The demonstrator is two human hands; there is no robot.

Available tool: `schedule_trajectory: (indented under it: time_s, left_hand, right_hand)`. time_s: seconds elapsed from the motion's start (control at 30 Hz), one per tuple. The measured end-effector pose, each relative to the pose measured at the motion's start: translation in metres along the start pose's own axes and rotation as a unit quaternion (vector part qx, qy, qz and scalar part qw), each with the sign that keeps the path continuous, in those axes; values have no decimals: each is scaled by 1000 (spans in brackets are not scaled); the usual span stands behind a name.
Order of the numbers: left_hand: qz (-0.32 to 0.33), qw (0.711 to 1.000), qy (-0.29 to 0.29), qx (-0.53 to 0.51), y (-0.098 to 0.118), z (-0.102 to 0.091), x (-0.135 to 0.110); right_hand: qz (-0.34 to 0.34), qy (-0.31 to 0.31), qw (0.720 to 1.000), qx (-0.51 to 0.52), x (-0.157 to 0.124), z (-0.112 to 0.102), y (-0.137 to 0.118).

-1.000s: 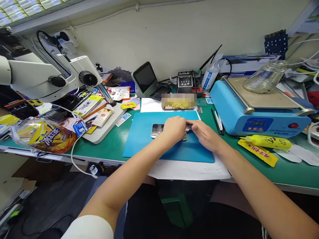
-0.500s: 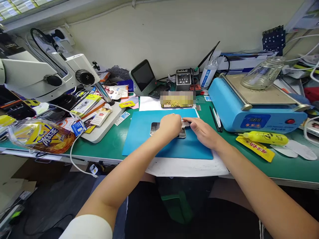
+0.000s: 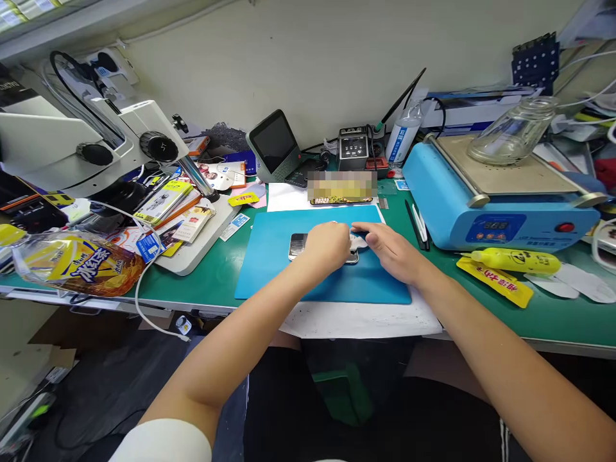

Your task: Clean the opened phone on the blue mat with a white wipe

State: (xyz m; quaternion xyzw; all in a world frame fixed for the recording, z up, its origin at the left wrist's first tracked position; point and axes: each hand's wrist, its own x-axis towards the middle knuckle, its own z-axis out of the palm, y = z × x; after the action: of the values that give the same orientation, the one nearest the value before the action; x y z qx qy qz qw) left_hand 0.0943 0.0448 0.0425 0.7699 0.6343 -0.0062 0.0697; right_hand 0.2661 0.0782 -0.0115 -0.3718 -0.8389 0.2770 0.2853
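Observation:
A flat smartphone (image 3: 297,244) lies on the blue mat (image 3: 269,276), its surface showing a striped reflection. My left hand (image 3: 326,247) is closed over the phone and covers its middle; whatever its fingers hold is hidden. Just right of it, my right hand (image 3: 392,251) has its fingers drawn together, pointing left, over the phone's right end. A small crumpled white piece (image 3: 357,242), like tissue, shows between the two hands. I cannot tell which hand grips it.
A blue heating plate machine (image 3: 510,221) with a glass jar (image 3: 513,131) on top stands right. Tweezers (image 3: 419,224) lie beside it. On the left are a microscope (image 3: 139,141), a drink bottle (image 3: 79,263) and a white cable (image 3: 137,308). A soldering station (image 3: 353,153) stands behind.
The view has tilted slightly. Both hands stay at the phone, with only small finger movement; a little more of the white piece shows between them.

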Motion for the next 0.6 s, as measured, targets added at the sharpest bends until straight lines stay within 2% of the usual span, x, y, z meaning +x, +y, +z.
schedule_trajectory:
  time_s: [0.07, 0.13, 0.3, 0.37, 0.6]
  left_hand:
    - [-1, 1000, 1, -1, 4, -2, 10]
    - [-4, 1000, 1, 1, 3, -4, 10]
    - [-6, 1000, 3, 11, -12, 1, -18]
    - [-6, 1000, 6, 11, -13, 4, -21]
    - [-14, 1000, 19, 3, 2, 0, 17]
  right_hand:
    - [-10, 0, 1000, 1, -1, -1, -1]
    - [-10, -1, 1000, 0, -1, -2, -2]
    - [13, -6, 1000, 0, -1, -1, -2]
    - [11, -6, 1000, 0, -1, 0, -2]
    - [-5, -6, 1000, 1, -2, 0, -3]
